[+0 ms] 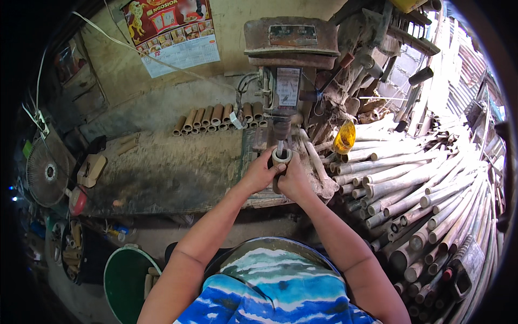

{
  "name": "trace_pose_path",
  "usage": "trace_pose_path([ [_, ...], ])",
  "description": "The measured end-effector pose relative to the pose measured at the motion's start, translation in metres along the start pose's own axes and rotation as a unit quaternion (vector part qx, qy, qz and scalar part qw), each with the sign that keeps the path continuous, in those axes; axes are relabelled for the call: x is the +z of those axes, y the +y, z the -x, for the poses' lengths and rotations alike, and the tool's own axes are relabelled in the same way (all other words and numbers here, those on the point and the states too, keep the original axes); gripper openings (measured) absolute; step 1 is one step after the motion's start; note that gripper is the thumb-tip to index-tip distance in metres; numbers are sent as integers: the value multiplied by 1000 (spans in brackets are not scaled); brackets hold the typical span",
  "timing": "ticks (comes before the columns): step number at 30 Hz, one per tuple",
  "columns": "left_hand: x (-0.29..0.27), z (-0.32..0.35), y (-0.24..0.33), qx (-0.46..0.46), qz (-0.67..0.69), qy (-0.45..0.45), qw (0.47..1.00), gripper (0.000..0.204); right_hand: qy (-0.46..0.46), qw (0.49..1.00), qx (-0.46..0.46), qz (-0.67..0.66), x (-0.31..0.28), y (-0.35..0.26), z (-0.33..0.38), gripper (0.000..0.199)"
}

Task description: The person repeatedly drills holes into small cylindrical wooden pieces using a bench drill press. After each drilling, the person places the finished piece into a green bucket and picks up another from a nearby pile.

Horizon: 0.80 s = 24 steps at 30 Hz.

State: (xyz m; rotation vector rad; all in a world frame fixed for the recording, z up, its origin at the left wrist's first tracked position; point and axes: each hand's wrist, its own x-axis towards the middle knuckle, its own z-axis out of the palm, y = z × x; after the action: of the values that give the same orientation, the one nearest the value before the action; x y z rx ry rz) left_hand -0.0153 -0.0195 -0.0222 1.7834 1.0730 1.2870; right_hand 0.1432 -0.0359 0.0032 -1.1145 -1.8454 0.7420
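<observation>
A short bamboo tube (281, 155) is held between my two hands under the chuck of a drill press (290, 40). The metal bit (280, 146) reaches down to the tube's open upper end; whether it touches the inner wall I cannot tell. My left hand (260, 174) wraps round the tube's left side, its thumb near the rim. My right hand (294, 178) grips the right side, fingers mostly hidden behind the tube. Stacked cut bamboo tubes (217, 114) lie at the back of the dusty workbench (162, 173), left of the press.
Long bamboo poles (421, 183) are piled at the right. A yellow cut container (344, 137) hangs beside the press. At the left stand a fan (47, 171), a small cardboard box (91, 170) and, below the bench, a green bucket (121, 275) with bamboo pieces. A calendar (178, 46) hangs behind.
</observation>
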Motion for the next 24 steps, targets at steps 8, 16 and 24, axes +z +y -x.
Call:
trace_pose_path([
  [8, -11, 18, 13, -28, -28, 13, 999, 67, 33, 998, -57, 7, 13, 2, 6, 44],
  [16, -15, 17, -1, 6, 11, 39, 999, 65, 4, 999, 2, 45, 14, -14, 1, 45],
  [24, -12, 4, 12, -44, -14, 61, 997, 65, 31, 997, 14, 62, 17, -13, -20, 37],
])
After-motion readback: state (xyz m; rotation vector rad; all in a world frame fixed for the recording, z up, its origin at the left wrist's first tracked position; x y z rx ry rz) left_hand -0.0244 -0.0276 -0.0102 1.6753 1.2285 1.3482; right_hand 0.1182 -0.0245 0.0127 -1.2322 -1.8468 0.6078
